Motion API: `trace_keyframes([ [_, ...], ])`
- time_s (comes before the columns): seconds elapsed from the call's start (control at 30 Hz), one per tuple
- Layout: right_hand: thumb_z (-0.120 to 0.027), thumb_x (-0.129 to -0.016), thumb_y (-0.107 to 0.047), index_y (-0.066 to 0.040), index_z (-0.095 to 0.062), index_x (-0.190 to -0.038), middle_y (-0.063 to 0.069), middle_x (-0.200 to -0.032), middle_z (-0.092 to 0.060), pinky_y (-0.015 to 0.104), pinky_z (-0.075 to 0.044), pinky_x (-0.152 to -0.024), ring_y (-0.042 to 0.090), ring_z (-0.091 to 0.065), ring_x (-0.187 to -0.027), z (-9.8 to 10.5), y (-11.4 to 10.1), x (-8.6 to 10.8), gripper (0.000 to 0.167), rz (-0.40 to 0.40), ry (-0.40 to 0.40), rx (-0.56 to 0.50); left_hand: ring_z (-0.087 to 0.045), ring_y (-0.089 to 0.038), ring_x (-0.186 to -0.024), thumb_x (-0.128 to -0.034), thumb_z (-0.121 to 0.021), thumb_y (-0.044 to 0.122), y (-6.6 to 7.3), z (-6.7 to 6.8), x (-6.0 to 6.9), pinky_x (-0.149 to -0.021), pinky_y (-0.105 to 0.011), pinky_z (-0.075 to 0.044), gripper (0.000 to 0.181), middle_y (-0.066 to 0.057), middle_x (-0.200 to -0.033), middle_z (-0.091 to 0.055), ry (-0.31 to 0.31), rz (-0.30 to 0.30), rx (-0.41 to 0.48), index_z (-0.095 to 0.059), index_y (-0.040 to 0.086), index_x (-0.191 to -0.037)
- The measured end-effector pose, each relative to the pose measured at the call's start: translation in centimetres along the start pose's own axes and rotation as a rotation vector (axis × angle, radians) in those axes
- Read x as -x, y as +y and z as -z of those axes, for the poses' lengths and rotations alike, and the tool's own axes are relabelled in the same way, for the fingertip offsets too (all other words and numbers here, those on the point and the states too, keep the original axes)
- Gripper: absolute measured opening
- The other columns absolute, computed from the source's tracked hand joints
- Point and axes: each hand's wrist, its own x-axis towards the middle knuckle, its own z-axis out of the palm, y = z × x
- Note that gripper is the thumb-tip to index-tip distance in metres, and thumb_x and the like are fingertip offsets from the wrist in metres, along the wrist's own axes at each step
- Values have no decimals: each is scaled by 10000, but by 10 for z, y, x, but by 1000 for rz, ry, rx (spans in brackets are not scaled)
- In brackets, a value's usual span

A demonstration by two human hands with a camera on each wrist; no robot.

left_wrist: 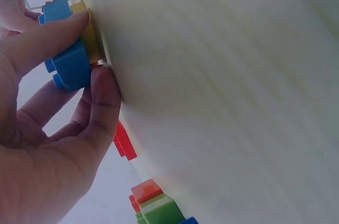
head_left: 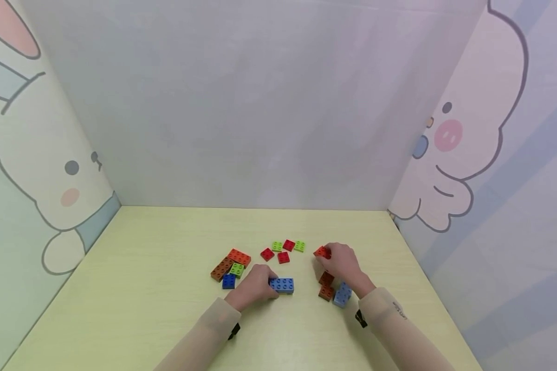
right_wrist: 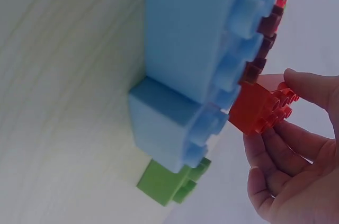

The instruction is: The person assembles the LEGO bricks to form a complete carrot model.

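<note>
My left hand (head_left: 254, 283) grips the left end of a blue building brick (head_left: 283, 285) between thumb and fingers. In the left wrist view a yellow piece (left_wrist: 91, 44) shows between that brick and the tabletop; whether they are joined I cannot tell. To the right, my right hand (head_left: 345, 264) pinches an orange-red brick (head_left: 322, 252), its studs visible in the right wrist view. Nearer to me than that brick lie two brown bricks (head_left: 326, 293) and light blue bricks (head_left: 341, 296), partly below the right wrist. A green brick (right_wrist: 164, 181) appears beside the light blue ones.
Left of my left hand sits a cluster: an orange brick (head_left: 239, 257), a long brown brick (head_left: 222, 268), a lime brick (head_left: 236, 269) and a dark blue brick (head_left: 229, 281). Small red bricks (head_left: 283, 257) and lime bricks (head_left: 299, 246) lie farther back. Printed walls enclose the table (head_left: 167, 247).
</note>
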Motion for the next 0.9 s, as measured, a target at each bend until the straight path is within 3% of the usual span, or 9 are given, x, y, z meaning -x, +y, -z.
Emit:
trace_keyframes([
  [0.57, -755, -834, -266, -73, -668, -1163, -14, -945, -621, 297, -499, -691, 168, -537, -809, 11, -28, 16, 390, 156, -29, -118, -526, -191, -873, -714, -844, 150, 1, -2, 0, -821, -416, -483, 413, -39, -999, -602, 0, 20, 11, -713, 17, -1082],
  [0.9, -747, -847, -251, -87, -664, -1178, -20, -979, -610, 289, -484, -710, 151, -527, -835, 14, -38, 21, 379, 243, -94, -88, -520, -207, -887, -707, -847, 140, -2, 2, -4, -812, -425, -482, 413, -50, -1005, -599, 10, 25, 31, -714, 23, -1080],
])
